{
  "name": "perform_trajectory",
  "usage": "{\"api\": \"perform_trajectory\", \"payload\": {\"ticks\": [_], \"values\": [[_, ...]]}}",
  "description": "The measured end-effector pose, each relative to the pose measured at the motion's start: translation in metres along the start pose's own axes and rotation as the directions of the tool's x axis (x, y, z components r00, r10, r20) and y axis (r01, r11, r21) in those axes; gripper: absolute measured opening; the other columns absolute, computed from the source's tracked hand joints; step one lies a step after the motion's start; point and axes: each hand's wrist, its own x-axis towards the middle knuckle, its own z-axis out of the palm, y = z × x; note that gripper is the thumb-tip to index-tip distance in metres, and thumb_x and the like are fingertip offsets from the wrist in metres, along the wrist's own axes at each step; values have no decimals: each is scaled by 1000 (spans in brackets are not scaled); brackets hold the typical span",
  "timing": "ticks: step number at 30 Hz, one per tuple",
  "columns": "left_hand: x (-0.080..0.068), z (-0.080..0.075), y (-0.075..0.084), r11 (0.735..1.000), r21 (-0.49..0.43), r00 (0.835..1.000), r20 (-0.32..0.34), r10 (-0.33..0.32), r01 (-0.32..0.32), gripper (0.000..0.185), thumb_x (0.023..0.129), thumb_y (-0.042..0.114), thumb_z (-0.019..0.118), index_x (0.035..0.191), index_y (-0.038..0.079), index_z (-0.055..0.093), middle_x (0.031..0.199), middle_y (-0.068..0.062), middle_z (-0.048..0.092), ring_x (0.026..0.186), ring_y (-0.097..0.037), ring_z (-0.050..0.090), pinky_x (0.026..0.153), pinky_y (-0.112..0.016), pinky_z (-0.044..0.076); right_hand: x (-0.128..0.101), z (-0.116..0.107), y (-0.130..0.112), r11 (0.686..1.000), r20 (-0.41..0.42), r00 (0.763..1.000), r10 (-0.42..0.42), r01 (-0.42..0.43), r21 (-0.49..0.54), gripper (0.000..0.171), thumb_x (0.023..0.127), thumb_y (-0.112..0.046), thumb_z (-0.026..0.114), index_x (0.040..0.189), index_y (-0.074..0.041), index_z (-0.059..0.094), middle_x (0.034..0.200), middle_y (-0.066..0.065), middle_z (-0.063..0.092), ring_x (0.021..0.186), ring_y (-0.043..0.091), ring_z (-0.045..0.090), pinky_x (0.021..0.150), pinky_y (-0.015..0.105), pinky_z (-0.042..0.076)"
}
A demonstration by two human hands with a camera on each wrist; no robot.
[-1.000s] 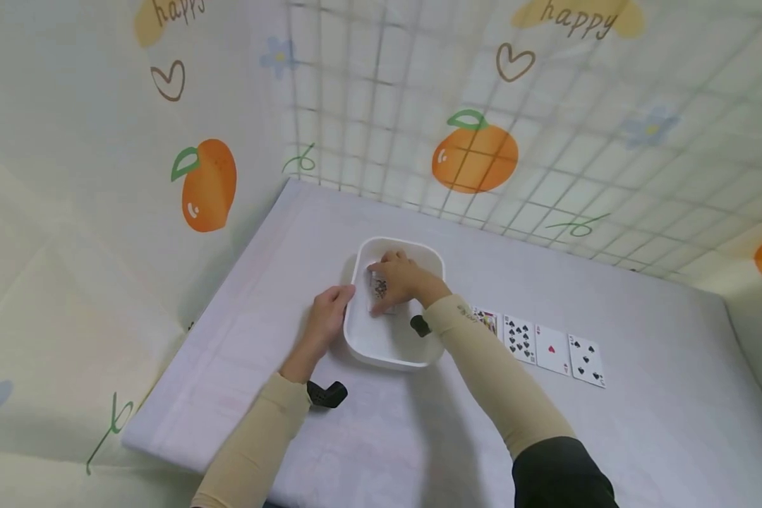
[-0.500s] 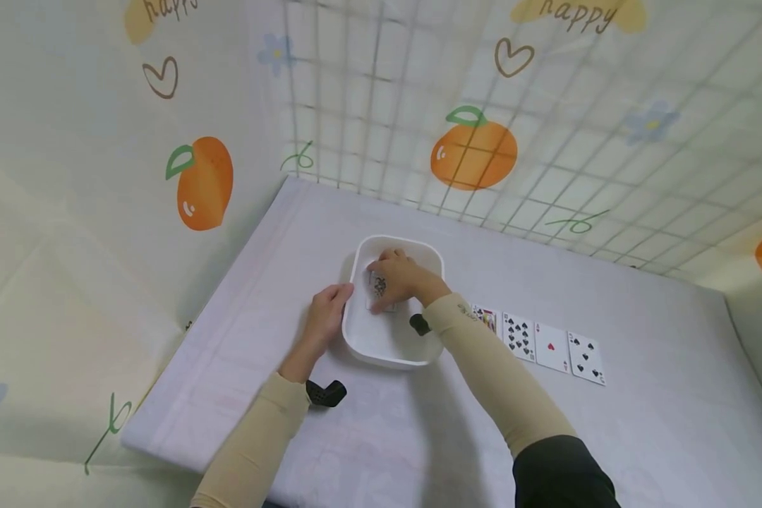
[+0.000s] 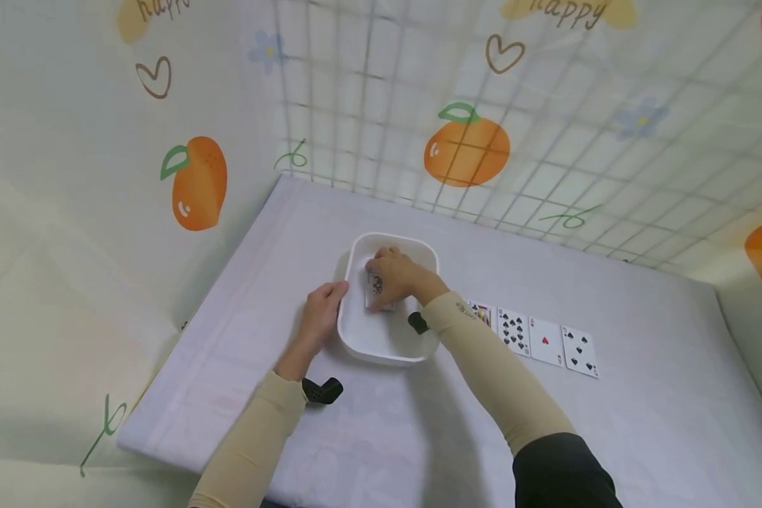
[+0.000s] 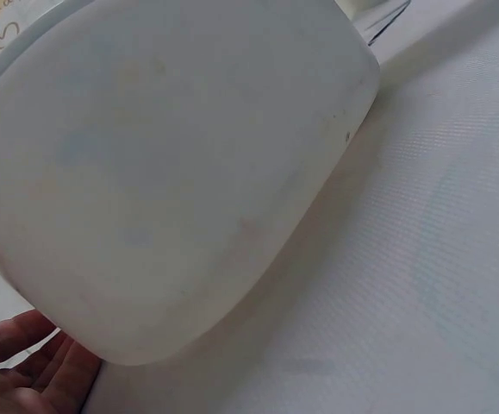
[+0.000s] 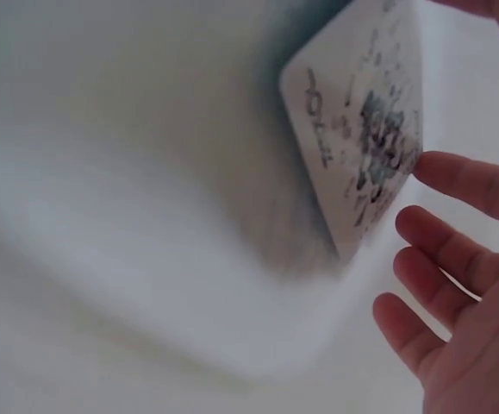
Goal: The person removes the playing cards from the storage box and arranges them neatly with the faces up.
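Observation:
A white plastic tub (image 3: 381, 344) with rounded corners stands on the cloth-covered table. My left hand (image 3: 321, 315) grips its left side, with the thumb at the rim; in the left wrist view, the curled fingers (image 4: 70, 373) touch the outer wall. Inside the tub, my right hand (image 3: 398, 275) holds a playing card (image 3: 377, 283) between thumb and index finger. The right wrist view shows black figure art and lettering on this card (image 5: 374, 129); the other fingers stay off it. Whether more cards lie beneath it is hidden.
Several face-up cards lie in a row right of the tub, including a ten of spades (image 3: 513, 330), a heart ace (image 3: 546, 341) and a spade card (image 3: 580, 351). My right forearm partly covers the row. Printed curtains (image 3: 466, 152) stand behind and left of the table.
The head view has shifted a little, so the scene sits slightly further left and up. Both hands keep their places at the tub and the card.

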Motion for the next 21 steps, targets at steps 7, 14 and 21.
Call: {"api": "perform_trajectory", "payload": {"ticks": [7, 14, 21], "values": [[0, 2, 2, 1000, 10, 999, -28, 15, -15, 43, 100, 38, 54, 118, 1, 68, 108, -14, 68, 98, -25, 60, 87, -38, 48, -5, -6, 3, 1000, -29, 999, -24, 24, -11, 86, 69, -46, 87, 138, -5, 56, 132, 15, 49, 117, 28, 42, 100, 42, 41], [-2, 2, 3, 1000, 6, 1000, -25, 8, -8, 45, 100, 39, 54, 121, 1, 67, 112, -15, 68, 102, -27, 60, 89, -40, 48, -12, -14, 2, 999, -45, 998, -32, 31, -18, 86, 69, -46, 87, 137, -4, 56, 132, 15, 50, 117, 28, 43, 100, 43, 42], [-1, 3, 2, 1000, -11, 1000, -28, -5, 5, 46, 100, 38, 55, 123, 0, 65, 118, -16, 66, 106, -28, 59, 94, -41, 47, -19, -22, 0, 998, -67, 997, -48, 46, -30, 85, 67, -44, 87, 136, -4, 57, 132, 16, 50, 118, 30, 44, 100, 43, 43]]}}
